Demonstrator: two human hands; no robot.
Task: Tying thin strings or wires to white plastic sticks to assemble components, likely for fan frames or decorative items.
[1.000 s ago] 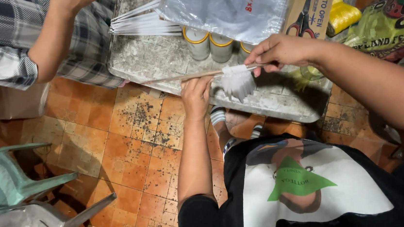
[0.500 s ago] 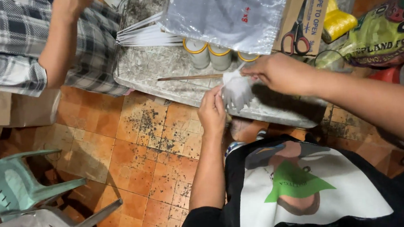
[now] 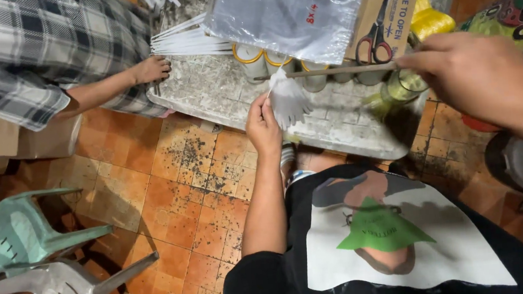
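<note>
My left hand (image 3: 263, 126) reaches up from below and pinches the edge of a small white plastic bag (image 3: 289, 101) over a grey speckled tray (image 3: 206, 92). My right hand (image 3: 479, 74) is close to the camera at the right, closed on the end of a long thin stick (image 3: 330, 71). The stick runs level to the left, just above the white bag. Whether the stick touches the bag I cannot tell.
Another person in a plaid shirt rests a hand (image 3: 150, 69) on the tray's left edge by a bundle of white sticks (image 3: 186, 43). Clear plastic bags (image 3: 287, 12), scissors (image 3: 374, 33), yellow-rimmed jars (image 3: 249, 58), yellow twine (image 3: 432, 21) lie behind. Plastic chairs (image 3: 27, 240) stand at lower left.
My right hand has pulled away to the right with the stick. My left hand keeps hold of the white bag. The other person's hand has come down onto the tray edge.
</note>
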